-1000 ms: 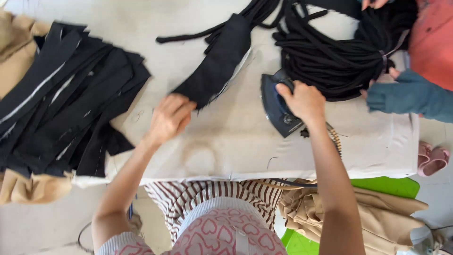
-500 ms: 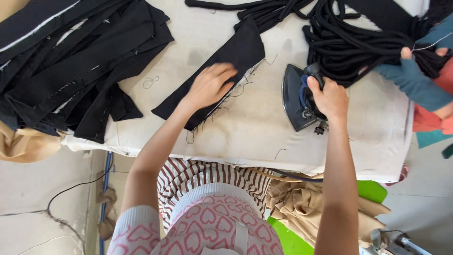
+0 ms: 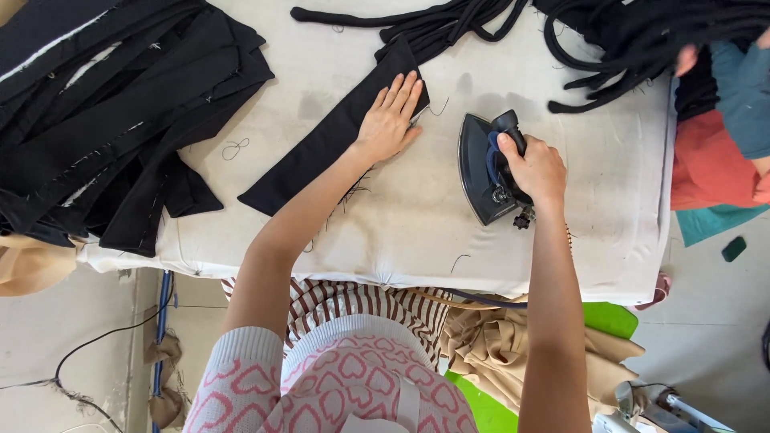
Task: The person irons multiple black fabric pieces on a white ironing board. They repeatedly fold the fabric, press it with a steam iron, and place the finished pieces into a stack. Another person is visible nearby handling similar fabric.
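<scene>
A long black fabric strip (image 3: 313, 156) lies diagonally on the white padded ironing table (image 3: 401, 232). My left hand (image 3: 391, 120) rests flat on the strip's upper right end, fingers spread. To its right, my right hand (image 3: 531, 167) grips the handle of a dark clothes iron (image 3: 481, 172), which stands on the table with its point facing away from me. The iron sits just clear of the strip.
A heap of black fabric strips (image 3: 112, 112) covers the table's left side. Black cords (image 3: 609, 40) lie tangled at the far right, where another person's hand (image 3: 688, 58) and blue sleeve (image 3: 742, 88) reach in. Tan cloth (image 3: 513, 353) hangs below the table's near edge.
My left hand slid up the black strip to its far end and flattened on it. The iron and my right hand shifted slightly left. The other person's hand pulled the cords farther away.
</scene>
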